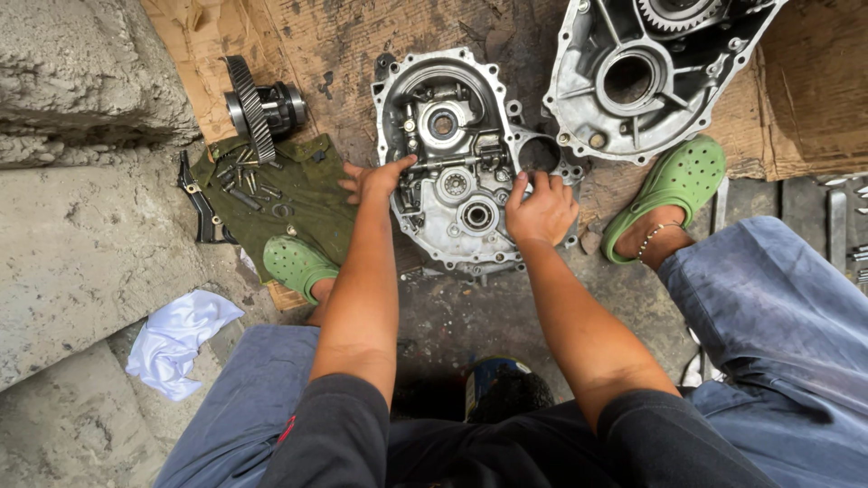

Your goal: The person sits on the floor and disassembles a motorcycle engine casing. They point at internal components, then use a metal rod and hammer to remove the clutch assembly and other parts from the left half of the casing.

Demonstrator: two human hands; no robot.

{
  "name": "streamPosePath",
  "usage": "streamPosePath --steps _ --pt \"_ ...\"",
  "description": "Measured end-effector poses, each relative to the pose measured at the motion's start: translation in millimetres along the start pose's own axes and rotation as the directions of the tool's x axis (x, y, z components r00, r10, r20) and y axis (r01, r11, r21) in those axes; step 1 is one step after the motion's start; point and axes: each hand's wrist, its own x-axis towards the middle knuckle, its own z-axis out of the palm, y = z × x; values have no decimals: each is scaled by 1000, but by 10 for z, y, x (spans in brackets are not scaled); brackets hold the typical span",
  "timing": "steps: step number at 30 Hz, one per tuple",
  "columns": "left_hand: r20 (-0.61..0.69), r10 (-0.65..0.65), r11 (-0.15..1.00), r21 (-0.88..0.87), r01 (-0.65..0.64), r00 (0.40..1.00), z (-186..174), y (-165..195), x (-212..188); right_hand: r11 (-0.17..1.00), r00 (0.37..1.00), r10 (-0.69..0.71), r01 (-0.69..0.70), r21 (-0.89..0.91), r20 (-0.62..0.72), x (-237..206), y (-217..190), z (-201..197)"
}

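Greasy concrete floor [470,334] with flattened cardboard [307,45] under everything. Smaller gearbox case [452,154] lies open side up between two green clogs, with a bigger housing [642,72] just beyond it, upper right. Left hand [372,179] has its fingers curled loosely on the case's left edge, not gripping anything I can see. Right hand [541,210] presses on the right rim, fingers bent over it. Off left, a green cloth [298,203] holds loose bolts, with a big gear [262,108] beside it.
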Motion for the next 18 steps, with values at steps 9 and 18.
streamPosePath --steps 9,18 --pt "-186 873 487 309 -817 450 -152 -264 -111 1000 1000 13 -13 -3 26 30 95 41" --pt "529 730 -140 737 -662 434 47 559 -51 999 1000 -4 4 34 -6 78 97 -8"
